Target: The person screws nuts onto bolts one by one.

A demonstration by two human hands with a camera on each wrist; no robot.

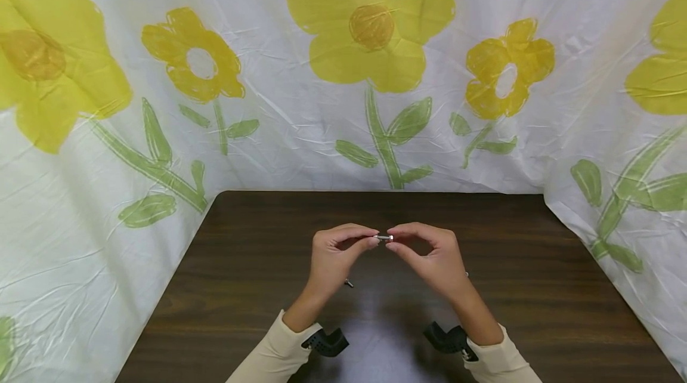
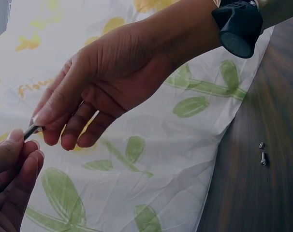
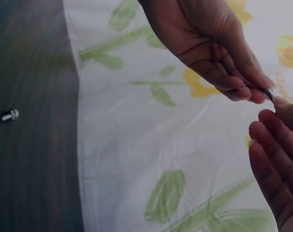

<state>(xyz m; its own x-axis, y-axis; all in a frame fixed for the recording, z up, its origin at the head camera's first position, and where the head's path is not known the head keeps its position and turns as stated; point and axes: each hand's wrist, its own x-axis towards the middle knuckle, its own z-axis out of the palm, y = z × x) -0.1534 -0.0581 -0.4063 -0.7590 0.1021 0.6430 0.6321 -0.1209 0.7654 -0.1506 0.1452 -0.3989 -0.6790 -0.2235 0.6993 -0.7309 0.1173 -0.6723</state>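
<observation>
Both hands meet over the table with a small silver bolt point(image 1: 383, 238) held level between their fingertips. My left hand point(image 1: 331, 258) pinches one end of it between thumb and forefinger. At the other end, the thumb and forefinger of my right hand point(image 1: 439, 259) grip a wider part; I cannot tell whether that is the bolt's head or a nut. Threads show along the shaft of the bolt point(image 2: 30, 131) in the left wrist view. The other fingers of the right hand are loosely bent, away from the bolt.
A second bolt point(image 2: 263, 159) lies on the dark wooden table point(image 1: 257, 287), with a small nut point(image 2: 262, 145) close by. Another short bolt point(image 3: 10, 116) rests on the tabletop in the right wrist view. A white flowered cloth point(image 1: 268, 132) hangs around the table's far and side edges.
</observation>
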